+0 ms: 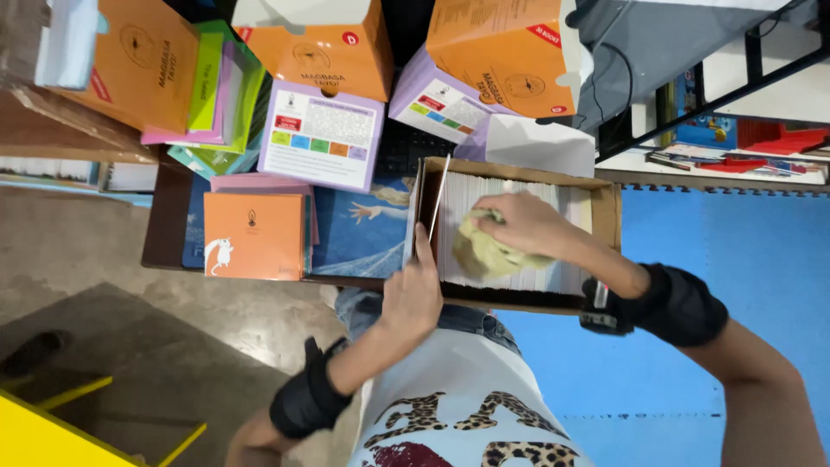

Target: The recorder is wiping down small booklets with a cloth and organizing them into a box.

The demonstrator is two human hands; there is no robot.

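Hands work over an open brown cardboard box [608, 207] packed with a tight row of thin white booklets standing on edge [510, 195], set on a low dark table [160, 229] just ahead of the person's lap. The right hand [527, 225], coming in from four o'clock with a black wrist brace [679, 304] behind it, has its fingers curled shut around a crumpled pale yellow cloth [488, 253], which is pressed onto the tops of the booklets near the box's middle. The left hand [413, 290], also in a black wrist support [307, 402], reaches up from seven o'clock; its palm rests on the box's near left corner, fingers extended rather than gripping, one fingertip touching the leftmost booklets.

At nine o'clock from the box lie a flat orange square booklet with a white animal figure [253, 235] and a blue illustrated picture book [359, 232]. At twelve o'clock stand orange cardboard cartons [333, 47] and lilac cartons with coloured label squares [320, 137]. Blue foam floor matting [718, 233] spreads at three o'clock.
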